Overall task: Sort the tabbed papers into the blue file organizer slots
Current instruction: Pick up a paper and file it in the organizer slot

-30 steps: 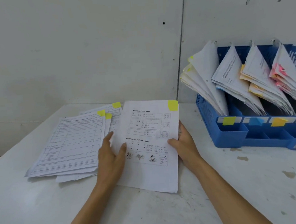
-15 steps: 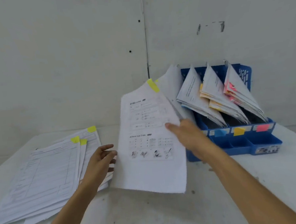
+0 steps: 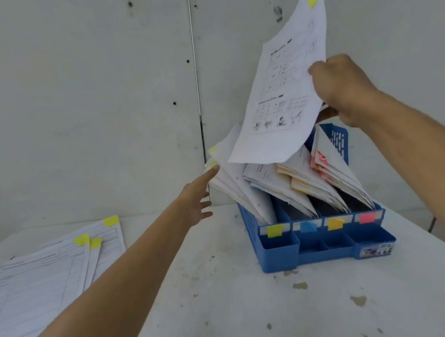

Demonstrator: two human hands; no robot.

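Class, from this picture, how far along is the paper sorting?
Done: four slots of the blue organizer hold papers. In hand: the right hand holds a yellow-tabbed sheet above it; the left hand touches the leftmost stack. Left: yellow-tabbed papers lying on the table.

One blue organizer [image 3: 280, 256] has four slots [image 3: 321, 206], four paper bundles [image 3: 244, 188] in them and four coloured labels [image 3: 274, 230] on its front. One sheet [image 3: 284, 90] is above the organizer; three yellow-tabbed papers [image 3: 39, 281] lie left of it.
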